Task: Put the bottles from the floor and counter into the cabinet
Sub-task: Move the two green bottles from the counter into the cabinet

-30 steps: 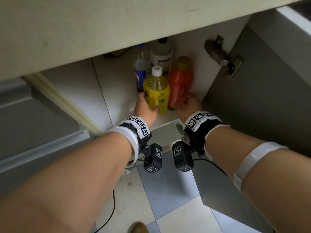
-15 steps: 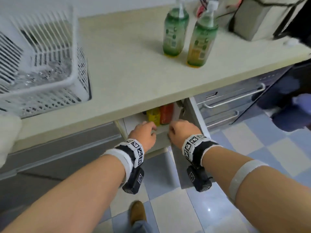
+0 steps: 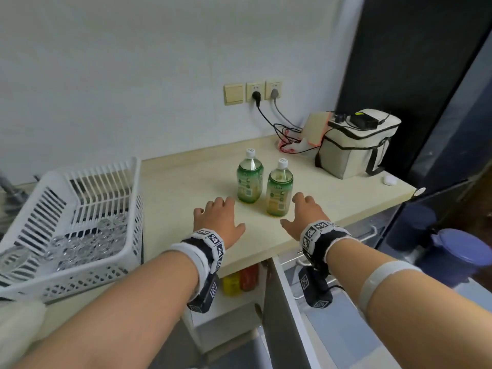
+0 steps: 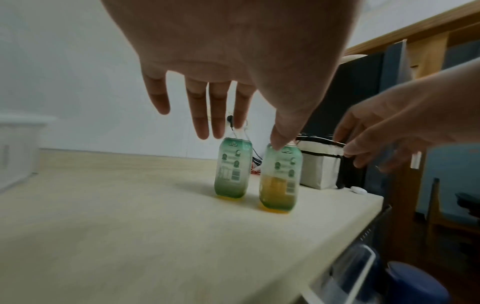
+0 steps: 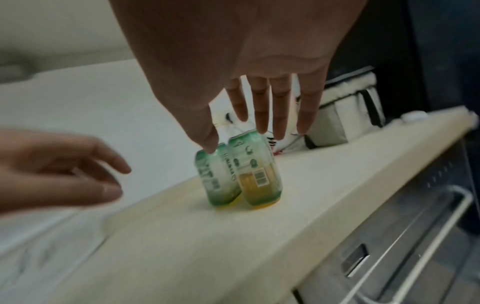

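Note:
Two green-labelled bottles with white caps stand upright side by side on the cream counter (image 3: 186, 182): the left bottle (image 3: 249, 179) (image 4: 232, 170) and the right bottle (image 3: 279, 191) (image 5: 259, 172). My left hand (image 3: 217, 217) hovers just left of and in front of them, fingers spread and empty. My right hand (image 3: 302, 214) hovers just right of the right bottle, also spread and empty. Neither hand touches a bottle. Below the counter edge, a yellow bottle (image 3: 231, 283) and an orange bottle (image 3: 249, 278) stand inside the open cabinet.
A white slatted basket (image 3: 66, 225) holding glassware fills the counter's left. A beige cooler bag (image 3: 354, 145) with cables and chargers stands at the back right. The cabinet door (image 3: 282, 315) hangs open below. Drawers with a metal handle (image 5: 389, 246) lie right of it.
Both hands have left the yellow and orange bottles inside the cabinet, risen above the counter and spread open near the two green bottles. The head view has lifted from cabinet to countertop.

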Demonstrator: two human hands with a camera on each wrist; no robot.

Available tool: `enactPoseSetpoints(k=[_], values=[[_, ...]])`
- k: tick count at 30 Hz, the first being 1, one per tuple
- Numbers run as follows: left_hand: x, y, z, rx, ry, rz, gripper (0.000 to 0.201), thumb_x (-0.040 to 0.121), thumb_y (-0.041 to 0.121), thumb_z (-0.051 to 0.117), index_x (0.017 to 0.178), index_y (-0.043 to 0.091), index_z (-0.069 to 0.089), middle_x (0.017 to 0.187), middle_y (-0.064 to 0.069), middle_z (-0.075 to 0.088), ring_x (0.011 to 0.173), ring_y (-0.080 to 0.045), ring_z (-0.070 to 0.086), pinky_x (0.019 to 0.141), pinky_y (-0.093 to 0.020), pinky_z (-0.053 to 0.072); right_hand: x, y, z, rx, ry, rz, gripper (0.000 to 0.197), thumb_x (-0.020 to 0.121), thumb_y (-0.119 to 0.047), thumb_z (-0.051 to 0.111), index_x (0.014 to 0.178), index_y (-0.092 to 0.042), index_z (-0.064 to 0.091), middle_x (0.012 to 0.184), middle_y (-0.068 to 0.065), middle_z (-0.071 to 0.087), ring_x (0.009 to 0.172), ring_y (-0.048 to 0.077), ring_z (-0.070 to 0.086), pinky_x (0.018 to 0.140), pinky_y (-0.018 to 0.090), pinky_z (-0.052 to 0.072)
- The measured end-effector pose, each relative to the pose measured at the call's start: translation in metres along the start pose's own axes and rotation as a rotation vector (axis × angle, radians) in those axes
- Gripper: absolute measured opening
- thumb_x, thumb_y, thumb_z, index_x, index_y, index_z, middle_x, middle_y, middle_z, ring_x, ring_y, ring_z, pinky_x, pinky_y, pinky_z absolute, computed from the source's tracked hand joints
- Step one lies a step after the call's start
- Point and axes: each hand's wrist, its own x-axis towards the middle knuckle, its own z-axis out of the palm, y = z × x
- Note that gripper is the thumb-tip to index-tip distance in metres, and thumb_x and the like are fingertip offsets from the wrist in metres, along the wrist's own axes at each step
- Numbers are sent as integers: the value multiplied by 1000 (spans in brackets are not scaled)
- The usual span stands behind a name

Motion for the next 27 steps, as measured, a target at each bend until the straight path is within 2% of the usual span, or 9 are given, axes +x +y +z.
enactPoseSetpoints(k=[3,5,8,11,15,17,21,25,27], values=[[64,-1,19,-234,-35,-114,84,79,59,68,145,24,29,139,-6,46,125,-30,53,99,-49,46,51,-1,12,265,2,160,90,72,-47,76,141,-17,27,138,12,41,116,34,57,92,44,50],[103,-1,35,-480,-53,-158,101,75,49,78,152,25,17,145,-11,40,127,-34,52,102,-50,47,80,-3,24,402,0,216,102,69,-45,80,147,-21,20,144,12,36,120,33,55,91,40,49],[147,0,50,-760,-52,-163,116,76,33,85,159,27,5,151,-16,33,134,-35,48,109,-41,40,112,-10,41,556,51,257,111,66,-42,84,150,-26,13,146,11,34,124,31,51,94,39,46],[185,4,57,-899,-22,-159,119,73,28,88,160,29,6,153,-14,35,140,-32,42,111,-41,37,131,-18,53,608,205,280,116,61,-51,85,148,-30,12,145,9,35,124,31,52,98,42,46],[214,10,73,-933,14,-124,109,66,33,91,152,29,25,144,-5,49,132,-26,51,112,-41,43,147,-23,64,535,268,321,102,62,-58,79,141,-31,22,134,6,44,110,31,60,81,38,49],[216,14,72,-909,53,-132,94,68,34,89,143,29,33,134,-4,57,121,-27,58,105,-43,49,149,-23,63,498,265,313,95,65,-55,77,140,-30,25,130,6,47,105,31,61,76,34,44],[193,17,66,-892,72,-132,84,69,34,87,137,30,38,126,-1,62,107,-21,60,93,-35,50,136,-18,58,496,243,261,91,63,-55,74,138,-31,28,126,2,55,105,29,62,81,35,49],[134,13,61,-898,47,-141,87,67,34,87,137,33,37,127,1,62,109,-23,62,96,-37,51,97,-9,50,551,181,267,88,62,-52,78,132,-24,33,127,2,59,108,27,63,83,34,48],[94,11,57,-907,58,-159,86,68,34,87,137,33,36,122,4,61,104,-21,61,94,-35,51,69,-5,48,581,147,245,86,64,-50,79,132,-23,34,127,2,60,108,27,63,82,31,46]])
